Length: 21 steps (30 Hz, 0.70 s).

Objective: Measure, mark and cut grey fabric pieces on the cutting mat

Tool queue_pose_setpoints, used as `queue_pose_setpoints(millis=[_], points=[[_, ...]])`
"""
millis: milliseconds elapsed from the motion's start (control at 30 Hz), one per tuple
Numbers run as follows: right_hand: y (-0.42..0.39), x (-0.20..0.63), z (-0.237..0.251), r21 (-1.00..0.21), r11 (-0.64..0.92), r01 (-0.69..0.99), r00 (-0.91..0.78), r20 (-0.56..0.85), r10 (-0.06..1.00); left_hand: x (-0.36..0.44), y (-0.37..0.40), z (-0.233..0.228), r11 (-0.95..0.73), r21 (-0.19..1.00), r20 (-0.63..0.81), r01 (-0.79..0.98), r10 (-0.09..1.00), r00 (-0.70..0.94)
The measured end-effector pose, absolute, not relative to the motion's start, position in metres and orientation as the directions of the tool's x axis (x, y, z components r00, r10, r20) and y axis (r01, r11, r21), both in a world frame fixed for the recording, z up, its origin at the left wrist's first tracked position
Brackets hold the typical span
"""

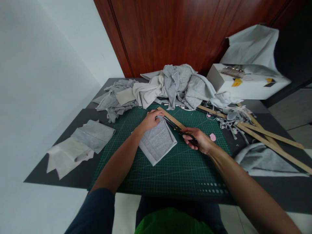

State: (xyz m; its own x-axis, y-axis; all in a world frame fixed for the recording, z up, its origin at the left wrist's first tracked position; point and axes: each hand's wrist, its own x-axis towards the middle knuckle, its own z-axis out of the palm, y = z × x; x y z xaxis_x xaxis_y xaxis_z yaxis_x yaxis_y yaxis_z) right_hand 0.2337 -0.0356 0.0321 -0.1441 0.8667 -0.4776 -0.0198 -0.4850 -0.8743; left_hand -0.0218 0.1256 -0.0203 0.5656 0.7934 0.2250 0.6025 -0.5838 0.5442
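In the middle of the frame, a grey fabric piece [158, 143] lies flat on the green cutting mat [170, 175]. The left hand [150, 119] presses on its upper corner with spread fingers and holds nothing. The right hand [198, 140] is closed around the handles of black scissors [175, 127], and the blades point to the upper left, along the top right edge of the fabric. A wooden ruler [170, 117] lies just beside this edge, on the far side of the blades.

I judge that the cutting step is in hand: the scissors trim the edge while the other hand keeps the cloth from sliding. The next move probably calls for a steady line beside the ruler, and the left fingertips are very near the blade tips, so care is needed there.

The lower part of the mat is bare and gives room for the arms. At the top, a heap of grey cloth [170, 86] limits the room. Long wooden sticks [268, 138] lie at the right, folded pieces [83, 143] at the left.
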Motion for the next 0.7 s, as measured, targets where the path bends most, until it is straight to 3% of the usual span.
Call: queue_pose_setpoints(millis=[367, 700], points=[[-0.0353, 0.2342, 0.0294, -0.876, -0.482, -0.026, -0.124, -0.476, 0.871, -0.0224, 0.1259, -0.0228, -0.597, 0.506, 0.315, 0.623, 0.8, 0.511], [-0.0359, 0.2304, 0.0341, -0.875, -0.484, 0.009, -0.093, -0.483, 0.871, -0.0215, 0.1285, -0.0253, -0.58, 0.544, 0.283, 0.607, 0.808, 0.517]])
